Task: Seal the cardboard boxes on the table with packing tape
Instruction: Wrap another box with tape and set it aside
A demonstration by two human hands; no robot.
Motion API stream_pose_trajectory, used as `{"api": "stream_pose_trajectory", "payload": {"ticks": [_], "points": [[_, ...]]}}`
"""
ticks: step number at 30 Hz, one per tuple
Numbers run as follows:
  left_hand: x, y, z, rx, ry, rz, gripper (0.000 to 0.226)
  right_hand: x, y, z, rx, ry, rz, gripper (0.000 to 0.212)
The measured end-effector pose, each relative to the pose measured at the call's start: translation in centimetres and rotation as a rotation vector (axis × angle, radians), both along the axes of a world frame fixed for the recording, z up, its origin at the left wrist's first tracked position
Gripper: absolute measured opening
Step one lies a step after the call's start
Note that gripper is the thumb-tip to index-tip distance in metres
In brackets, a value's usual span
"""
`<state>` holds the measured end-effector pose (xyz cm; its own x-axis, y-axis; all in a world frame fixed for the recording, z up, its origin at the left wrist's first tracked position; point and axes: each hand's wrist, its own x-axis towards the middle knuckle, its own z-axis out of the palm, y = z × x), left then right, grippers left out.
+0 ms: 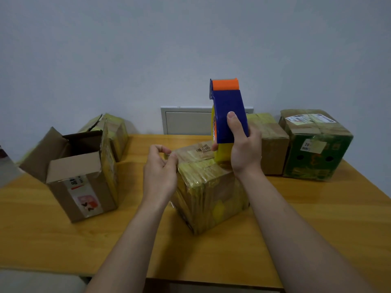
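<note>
Nearest on the table, the middle box is sitting thickly wrapped in yellowish tape, probably almost sealed. The left hand is curling its fingers at that box's top left edge (whether it is pinching a tape end, I cannot tell). The right hand is gripping the tape dispenser upright, roll down at the box top. Leftward, an open box is waiting untaped, flaps up. Farther back, the brown box and green box are looking sealed; the back-left box seems to be gaping.
</note>
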<state>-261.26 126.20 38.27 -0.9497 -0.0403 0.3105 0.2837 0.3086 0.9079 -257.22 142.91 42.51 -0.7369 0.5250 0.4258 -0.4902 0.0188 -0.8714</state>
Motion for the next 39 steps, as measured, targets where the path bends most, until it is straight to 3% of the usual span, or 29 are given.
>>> {"api": "stream_pose_trajectory", "payload": {"ticks": [3, 8, 9, 12, 14, 17, 20, 25, 27, 31, 34, 36, 39], "points": [[-1.6, -0.3, 0.8, -0.290, 0.036, 0.095, 0.018, 0.2, 0.0, 0.1, 0.003, 0.006, 0.006, 0.037], [-2.8, 0.2, 1.2, -0.093, -0.003, 0.049, 0.009, 0.1, -0.3, 0.3, 0.003, 0.004, -0.008, 0.032], [-3.0, -0.1, 1.5, -0.156, -0.012, 0.041, 0.011, 0.0, -0.3, 0.4, 0.007, -0.003, -0.010, 0.029], [-2.3, -0.4, 3.1, -0.677, 0.071, 0.118, 0.022, -0.3, -0.3, 0.2, 0.010, -0.006, -0.021, 0.034], [-0.4, 1.2, 4.0, -0.827, 0.176, 0.145, 0.036, -0.4, -0.2, 0.2, -0.007, 0.010, -0.034, 0.040], [2.0, 4.5, 3.3, -0.855, 0.180, -0.032, 0.046, -0.2, 0.0, 0.2, -0.004, 0.026, -0.053, 0.040], [1.8, 4.9, 2.5, -0.920, 0.107, -0.187, 0.057, 0.8, 0.1, 0.5, -0.078, 0.080, -0.039, 0.026], [0.4, 2.3, 3.4, -1.011, 0.165, -0.436, 0.108, 3.0, 2.1, 2.7, -0.222, 0.105, -0.058, 0.027], [-0.1, 0.7, 4.6, -1.014, 0.163, -0.580, 0.105, 4.1, 3.4, 3.9, -0.189, 0.075, -0.029, 0.032], [-0.4, -1.3, 8.1, -1.044, 0.118, -0.711, 0.064, 6.0, 5.4, 5.3, -0.097, 0.015, -0.039, 0.030], [2.5, 0.5, 8.5, -1.150, 0.184, -0.598, 0.052, 6.8, 5.7, 5.1, -0.069, -0.033, -0.020, 0.027], [5.8, 3.0, 6.5, -1.228, 0.201, -0.472, 0.063, 7.1, 5.7, 4.6, -0.062, -0.068, -0.016, 0.024], [9.6, 5.6, 3.4, -1.152, 0.171, -0.310, 0.089, 7.3, 6.0, 3.9, -0.064, -0.105, -0.006, 0.030]]}}
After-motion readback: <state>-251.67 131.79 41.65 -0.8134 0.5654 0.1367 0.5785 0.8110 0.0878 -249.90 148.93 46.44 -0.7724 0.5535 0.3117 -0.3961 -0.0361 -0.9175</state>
